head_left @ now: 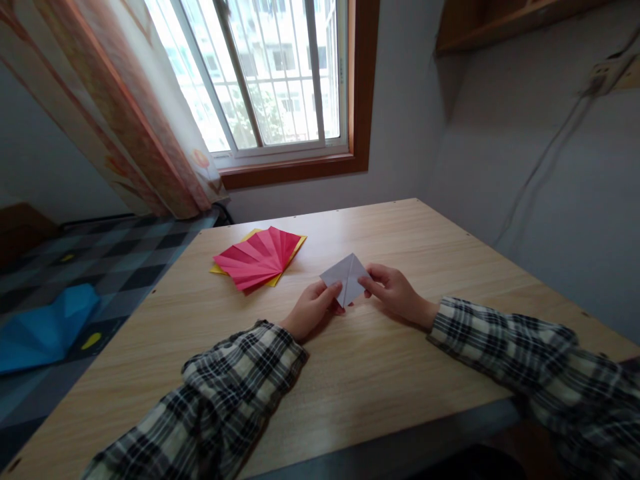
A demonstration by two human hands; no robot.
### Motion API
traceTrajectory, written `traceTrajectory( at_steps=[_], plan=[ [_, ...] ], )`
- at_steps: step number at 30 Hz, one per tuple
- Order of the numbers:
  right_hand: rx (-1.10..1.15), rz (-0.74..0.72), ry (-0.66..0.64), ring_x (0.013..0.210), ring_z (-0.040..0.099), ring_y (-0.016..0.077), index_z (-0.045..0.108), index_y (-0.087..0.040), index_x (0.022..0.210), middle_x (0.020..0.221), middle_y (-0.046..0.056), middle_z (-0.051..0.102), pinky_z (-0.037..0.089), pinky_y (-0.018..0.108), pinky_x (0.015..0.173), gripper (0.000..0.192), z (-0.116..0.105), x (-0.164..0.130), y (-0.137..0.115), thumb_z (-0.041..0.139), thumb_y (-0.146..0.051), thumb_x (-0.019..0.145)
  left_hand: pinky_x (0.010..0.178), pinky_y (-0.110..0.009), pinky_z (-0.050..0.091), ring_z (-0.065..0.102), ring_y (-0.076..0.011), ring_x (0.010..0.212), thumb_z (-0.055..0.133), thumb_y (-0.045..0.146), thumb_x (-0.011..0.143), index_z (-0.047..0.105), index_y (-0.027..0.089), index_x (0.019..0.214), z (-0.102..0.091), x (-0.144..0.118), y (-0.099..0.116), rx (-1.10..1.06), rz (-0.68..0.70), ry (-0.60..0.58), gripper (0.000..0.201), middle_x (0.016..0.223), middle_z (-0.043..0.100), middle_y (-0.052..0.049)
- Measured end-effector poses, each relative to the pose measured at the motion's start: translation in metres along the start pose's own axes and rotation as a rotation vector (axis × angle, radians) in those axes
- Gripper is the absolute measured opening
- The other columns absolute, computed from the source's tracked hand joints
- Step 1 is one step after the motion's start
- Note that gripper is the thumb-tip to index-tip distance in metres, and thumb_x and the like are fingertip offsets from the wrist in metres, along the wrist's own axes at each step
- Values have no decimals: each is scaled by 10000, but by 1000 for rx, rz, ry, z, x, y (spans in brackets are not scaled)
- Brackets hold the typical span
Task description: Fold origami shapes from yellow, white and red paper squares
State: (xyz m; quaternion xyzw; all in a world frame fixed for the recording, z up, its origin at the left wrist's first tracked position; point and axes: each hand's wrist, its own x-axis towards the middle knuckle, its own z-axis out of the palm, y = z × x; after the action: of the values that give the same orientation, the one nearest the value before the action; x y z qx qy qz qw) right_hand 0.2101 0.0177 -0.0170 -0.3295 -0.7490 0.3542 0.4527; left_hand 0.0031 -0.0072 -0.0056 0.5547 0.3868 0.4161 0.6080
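A small folded sheet of pale grey-white paper (pixel 349 275) is held just above the table, turned like a diamond, with a crease line running down its middle. My left hand (pixel 316 303) pinches its lower left side, thumb on top and fingers underneath. At its right corner my right hand (pixel 393 290) grips it between thumb and fingers. The undersides of the paper and most of the fingertips below it are hidden. To the left of the hands lies a pink pleated paper fan (pixel 263 260), resting over yellow paper (pixel 302 245) that shows at its edges.
The light wooden table (pixel 390 380) has its far edge near the wall below a barred window (pixel 275 80). Left of it, a checked bedspread (pixel 145 247) carries a blue folded paper (pixel 50 327). A curtain (pixel 145 120) hangs at the left. A cable (pixel 540 160) runs down the right wall.
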Motion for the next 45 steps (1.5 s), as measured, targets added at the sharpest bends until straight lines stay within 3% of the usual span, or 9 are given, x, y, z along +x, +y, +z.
traceTrajectory(
  at_steps=[9,22,31,40,45],
  plan=[
    [-71,-79,-34,644,547,134,673,-178,885,717,5,624,429,256,586,243,1,-3,-13,525,-345,979,630,-281,466,573,-155,669,706,553,784,653,129,835,-1,2,-4,-2,-12,34,430,753,645,-33],
    [-40,-121,-64,653,577,131,680,-201,1187,842,22,709,469,251,591,276,1,-4,-11,533,-296,973,625,-282,453,585,-163,663,672,560,804,668,127,837,1,1,4,35,-3,6,434,740,679,-49],
    [-58,-163,-55,957,703,192,720,-246,1183,1109,50,761,557,330,814,332,2,-7,-11,534,-175,916,626,-287,460,590,-172,649,545,520,884,668,127,774,0,2,2,32,-1,1,427,707,675,-66],
    [-32,-163,-114,783,689,158,734,-205,1131,945,52,777,536,279,687,296,1,-6,-11,540,-168,912,647,-278,470,601,-169,654,544,516,895,684,127,793,-1,3,1,82,19,-31,426,746,706,-80],
    [20,-141,-179,808,703,160,694,-187,1190,989,70,766,565,290,699,309,2,-7,-14,569,-190,908,666,-287,497,622,-180,681,524,473,903,673,142,808,-4,3,1,128,42,-19,375,752,696,-64]
  ],
)
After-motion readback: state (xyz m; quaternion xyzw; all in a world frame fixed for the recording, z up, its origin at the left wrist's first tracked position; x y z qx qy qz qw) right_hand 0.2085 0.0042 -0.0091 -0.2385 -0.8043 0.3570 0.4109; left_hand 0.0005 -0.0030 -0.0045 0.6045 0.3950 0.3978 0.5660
